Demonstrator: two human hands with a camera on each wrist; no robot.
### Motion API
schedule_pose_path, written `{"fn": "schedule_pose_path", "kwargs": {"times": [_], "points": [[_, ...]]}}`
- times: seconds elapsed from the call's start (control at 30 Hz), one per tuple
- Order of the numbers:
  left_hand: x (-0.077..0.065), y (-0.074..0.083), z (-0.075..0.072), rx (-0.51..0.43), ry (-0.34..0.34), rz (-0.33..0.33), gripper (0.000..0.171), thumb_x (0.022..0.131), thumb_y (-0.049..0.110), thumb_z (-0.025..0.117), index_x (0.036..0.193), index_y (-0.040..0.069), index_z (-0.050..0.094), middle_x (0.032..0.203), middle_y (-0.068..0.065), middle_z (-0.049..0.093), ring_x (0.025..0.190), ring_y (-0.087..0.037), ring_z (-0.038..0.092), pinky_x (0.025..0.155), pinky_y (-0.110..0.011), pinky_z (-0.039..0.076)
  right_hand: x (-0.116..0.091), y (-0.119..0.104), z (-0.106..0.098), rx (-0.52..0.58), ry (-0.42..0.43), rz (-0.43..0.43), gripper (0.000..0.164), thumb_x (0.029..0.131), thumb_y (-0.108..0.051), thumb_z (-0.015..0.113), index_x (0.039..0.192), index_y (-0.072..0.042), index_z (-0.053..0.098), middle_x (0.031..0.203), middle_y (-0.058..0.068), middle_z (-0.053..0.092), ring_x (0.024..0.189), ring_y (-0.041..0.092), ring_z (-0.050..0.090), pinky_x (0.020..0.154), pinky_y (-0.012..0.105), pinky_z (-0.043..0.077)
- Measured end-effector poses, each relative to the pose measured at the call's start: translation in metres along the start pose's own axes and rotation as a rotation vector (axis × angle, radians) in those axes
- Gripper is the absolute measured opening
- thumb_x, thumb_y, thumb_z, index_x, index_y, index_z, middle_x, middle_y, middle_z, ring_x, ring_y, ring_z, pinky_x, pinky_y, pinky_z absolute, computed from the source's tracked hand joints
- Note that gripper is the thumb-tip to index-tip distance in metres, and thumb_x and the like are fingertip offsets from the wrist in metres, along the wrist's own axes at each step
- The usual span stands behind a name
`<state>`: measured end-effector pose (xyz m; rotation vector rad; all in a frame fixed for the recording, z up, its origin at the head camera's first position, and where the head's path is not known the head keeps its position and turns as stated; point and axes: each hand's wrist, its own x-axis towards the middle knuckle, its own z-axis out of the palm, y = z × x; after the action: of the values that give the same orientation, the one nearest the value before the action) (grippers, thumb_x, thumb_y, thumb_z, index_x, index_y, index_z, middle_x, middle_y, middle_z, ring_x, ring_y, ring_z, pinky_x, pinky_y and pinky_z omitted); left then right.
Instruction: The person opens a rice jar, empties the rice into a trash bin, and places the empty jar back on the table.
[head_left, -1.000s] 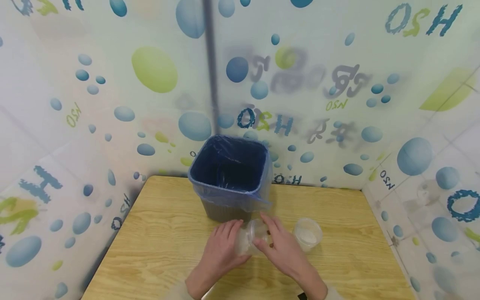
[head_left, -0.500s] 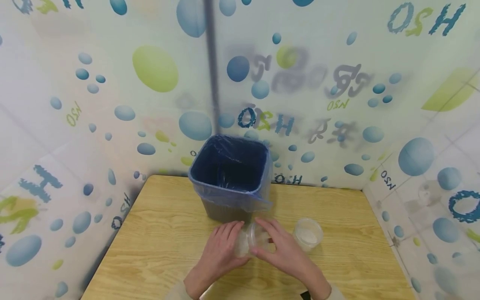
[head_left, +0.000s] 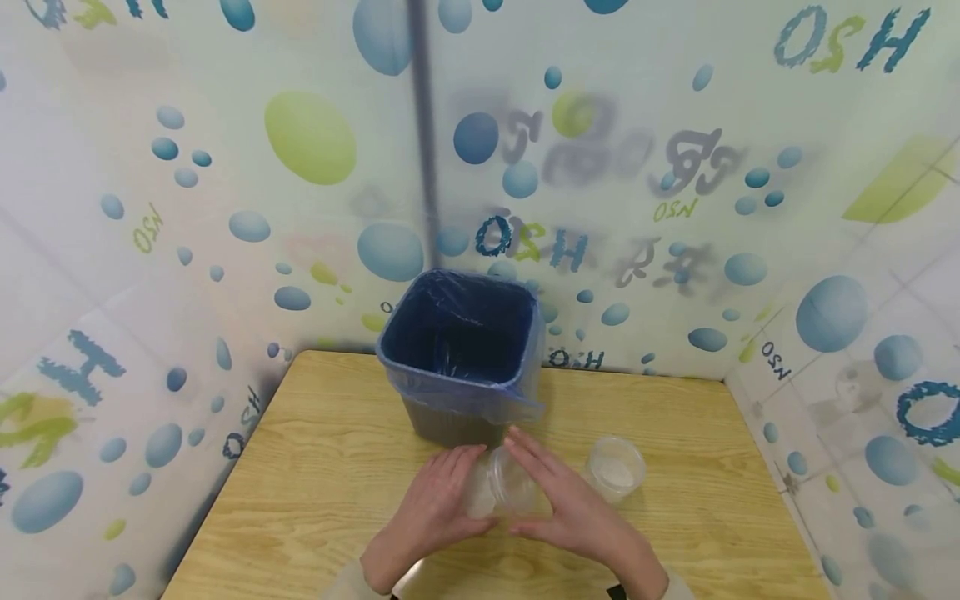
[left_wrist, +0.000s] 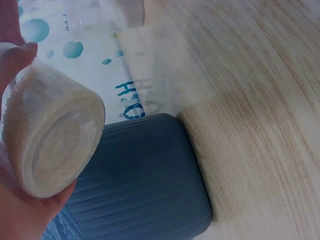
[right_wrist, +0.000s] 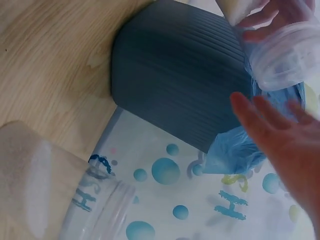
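Jar (left_wrist: pixel 62 132) stays gripped by left hand (head_left: pixel 433 502); right hand (head_left: pixel 576 508) has spread wider.

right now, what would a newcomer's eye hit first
Probably the blue-lined bin at the back of the wooden table, before a bubble-patterned wall. Nearer, the left hand grips a tilted clear container, the right hand beside it. A similar container stands to their right.

In the head view, the left hand (head_left: pixel 433 504) hides perhaps half the clear jar (head_left: pixel 481 492).
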<state>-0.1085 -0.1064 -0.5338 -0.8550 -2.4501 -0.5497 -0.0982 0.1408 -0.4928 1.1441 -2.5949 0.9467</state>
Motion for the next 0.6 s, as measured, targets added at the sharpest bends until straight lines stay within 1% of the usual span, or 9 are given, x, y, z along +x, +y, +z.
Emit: {"fn": "schedule_pose_path", "kwargs": {"times": [0.07,0.13,0.2,0.3,0.33,0.4,0.43,0.5,0.6], "points": [[0.000,0.000,0.000,-0.018,0.000,-0.014,0.098,0.053,0.051,0.097,0.131,0.004,0.059,0.119,-0.007,0.068,0.103,-0.023,0.067,0.085,-0.040,0.057,0.000,-0.003,0.001,0.017,0.016,0.087,0.099,0.083,-0.045,0.085,0.162,-0.014,0.034,0.164,0.013,0.036,0.139,0.034,0.050,0.102,0.052,0.052],[0.000,0.001,0.000,-0.017,0.012,-0.017,0.098,0.053,0.051,0.097,0.131,0.005,0.059,0.119,-0.007,0.068,0.103,-0.023,0.067,0.085,-0.041,0.057,0.001,-0.007,0.004,0.059,0.041,0.193,0.089,0.090,-0.046,0.079,0.161,-0.014,0.037,0.160,0.014,0.042,0.127,0.032,0.060,0.093,0.047,0.057],[0.001,0.002,0.002,0.008,0.039,-0.004,0.099,0.051,0.050,0.097,0.130,0.004,0.060,0.118,-0.008,0.068,0.103,-0.025,0.067,0.084,-0.041,0.057,0.003,-0.011,0.009,0.078,0.055,0.313,0.077,0.097,-0.045,0.070,0.161,-0.018,0.037,0.155,0.012,0.047,0.115,0.029,0.066,0.088,0.044,0.058],[0.001,0.004,0.005,0.073,0.069,0.020,0.098,0.049,0.049,0.098,0.128,0.003,0.062,0.118,-0.010,0.068,0.105,-0.028,0.066,0.085,-0.043,0.057,0.006,-0.015,0.016,0.094,0.059,0.436,0.069,0.103,-0.045,0.060,0.161,-0.017,0.038,0.151,0.013,0.050,0.115,0.033,0.066,0.091,0.047,0.057],[0.001,0.004,0.006,0.095,0.075,0.028,0.098,0.049,0.048,0.098,0.128,0.003,0.062,0.118,-0.010,0.068,0.107,-0.029,0.066,0.087,-0.044,0.057,0.007,-0.016,0.017,0.087,0.053,0.471,0.069,0.103,-0.048,0.059,0.161,-0.017,0.038,0.150,0.014,0.051,0.117,0.036,0.065,0.093,0.051,0.055],[0.001,0.004,0.007,0.125,0.080,0.038,0.097,0.048,0.045,0.098,0.128,0.002,0.063,0.119,-0.010,0.067,0.109,-0.030,0.065,0.089,-0.044,0.057,0.009,-0.018,0.019,0.077,0.044,0.508,0.070,0.102,-0.052,0.058,0.158,-0.014,0.041,0.149,0.016,0.052,0.121,0.039,0.062,0.096,0.055,0.053],[0.001,0.004,0.007,0.134,0.081,0.040,0.097,0.047,0.044,0.098,0.128,0.003,0.063,0.120,-0.010,0.067,0.110,-0.030,0.064,0.090,-0.044,0.056,0.010,-0.019,0.019,0.094,0.043,0.516,0.070,0.101,-0.053,0.059,0.156,-0.012,0.044,0.148,0.016,0.052,0.119,0.038,0.063,0.094,0.053,0.054],[0.000,0.004,0.007,0.137,0.081,0.041,0.097,0.046,0.042,0.098,0.128,0.003,0.064,0.121,-0.009,0.067,0.111,-0.030,0.064,0.091,-0.045,0.056,0.011,-0.020,0.017,0.137,0.042,0.528,0.071,0.099,-0.054,0.063,0.153,-0.011,0.048,0.145,0.014,0.053,0.111,0.033,0.065,0.086,0.045,0.058],[0.000,0.003,0.006,0.131,0.085,0.040,0.097,0.046,0.042,0.098,0.129,0.005,0.064,0.121,-0.008,0.067,0.111,-0.030,0.064,0.090,-0.044,0.056,0.011,-0.018,0.014,0.235,0.041,0.506,0.070,0.096,-0.050,0.070,0.151,-0.012,0.050,0.144,0.009,0.052,0.105,0.025,0.065,0.078,0.031,0.059]]}}
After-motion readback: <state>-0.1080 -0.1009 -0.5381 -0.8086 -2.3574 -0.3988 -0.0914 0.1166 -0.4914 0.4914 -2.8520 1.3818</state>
